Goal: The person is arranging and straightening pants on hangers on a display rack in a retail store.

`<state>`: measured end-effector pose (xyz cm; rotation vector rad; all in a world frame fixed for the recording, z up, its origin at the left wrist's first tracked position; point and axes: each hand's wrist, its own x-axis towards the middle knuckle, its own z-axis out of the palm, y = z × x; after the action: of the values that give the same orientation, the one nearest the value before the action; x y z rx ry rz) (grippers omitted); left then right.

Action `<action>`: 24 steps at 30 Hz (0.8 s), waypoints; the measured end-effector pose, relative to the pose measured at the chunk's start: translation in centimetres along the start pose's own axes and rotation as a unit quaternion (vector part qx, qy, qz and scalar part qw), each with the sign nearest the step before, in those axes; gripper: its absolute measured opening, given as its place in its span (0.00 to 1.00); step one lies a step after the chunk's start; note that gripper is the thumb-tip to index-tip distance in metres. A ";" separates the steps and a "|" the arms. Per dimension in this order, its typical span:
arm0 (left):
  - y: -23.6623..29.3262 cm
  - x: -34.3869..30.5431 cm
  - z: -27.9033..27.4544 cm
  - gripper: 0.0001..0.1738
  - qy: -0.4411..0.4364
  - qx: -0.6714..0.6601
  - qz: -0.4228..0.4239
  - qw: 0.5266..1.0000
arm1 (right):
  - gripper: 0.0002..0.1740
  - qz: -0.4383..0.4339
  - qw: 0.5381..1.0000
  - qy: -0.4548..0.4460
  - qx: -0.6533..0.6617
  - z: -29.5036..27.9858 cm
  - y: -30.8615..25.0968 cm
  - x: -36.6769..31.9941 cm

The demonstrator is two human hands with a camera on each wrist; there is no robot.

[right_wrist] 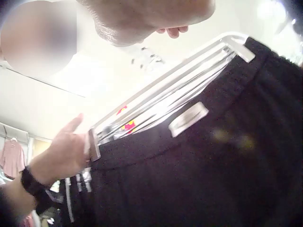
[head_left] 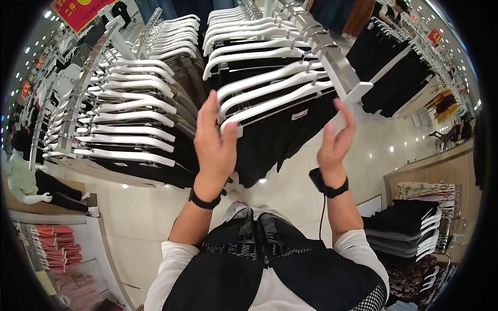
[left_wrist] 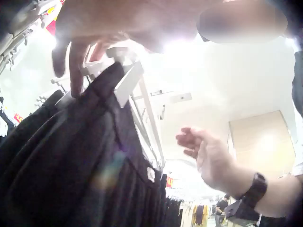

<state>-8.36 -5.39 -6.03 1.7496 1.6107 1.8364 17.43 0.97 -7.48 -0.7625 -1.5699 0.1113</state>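
Black trousers (head_left: 275,142) hang from a white hanger (head_left: 277,107) at the front of a rail, with a pale label (right_wrist: 188,119) at the waistband. My left hand (head_left: 214,147) is at the left ends of the front hangers, fingers extended along them and thumb raised. In the right wrist view, that hand's fingers pass partly out of sight behind the hanger's clip (right_wrist: 94,144). My right hand (head_left: 336,147) hovers beside the rail's end, fingers loosely bent and holding nothing; in the left wrist view it stands apart from the trousers.
A metal rail (head_left: 332,57) ends just beyond my right hand. To the left, another rack holds several white hangers (head_left: 132,137) with trousers. Folded black clothes (head_left: 397,223) lie on a shelf at lower right. A mannequin (head_left: 31,179) sits at far left.
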 end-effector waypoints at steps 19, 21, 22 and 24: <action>-2.4 6.4 0.2 0.44 -0.018 0.025 0.015 0.999 | 0.35 0.239 0.947 -0.149 0.154 -2.2 14.4 12.1; -1.8 6.4 0.7 0.36 -0.001 0.011 0.028 1.000 | 0.33 0.250 0.946 -0.148 0.143 -3.1 14.5 11.4; -1.3 6.2 0.8 0.36 0.003 0.025 0.018 1.000 | 0.32 0.229 0.953 -0.148 0.133 -3.4 14.3 11.3; -1.3 6.1 1.0 0.35 0.010 0.046 0.009 0.999 | 0.39 0.230 0.953 -0.141 0.141 -3.9 14.1 11.3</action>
<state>-10.18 0.07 -3.34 1.7933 1.7200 1.8196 27.13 16.41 -4.17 -0.8991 -1.5691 0.8008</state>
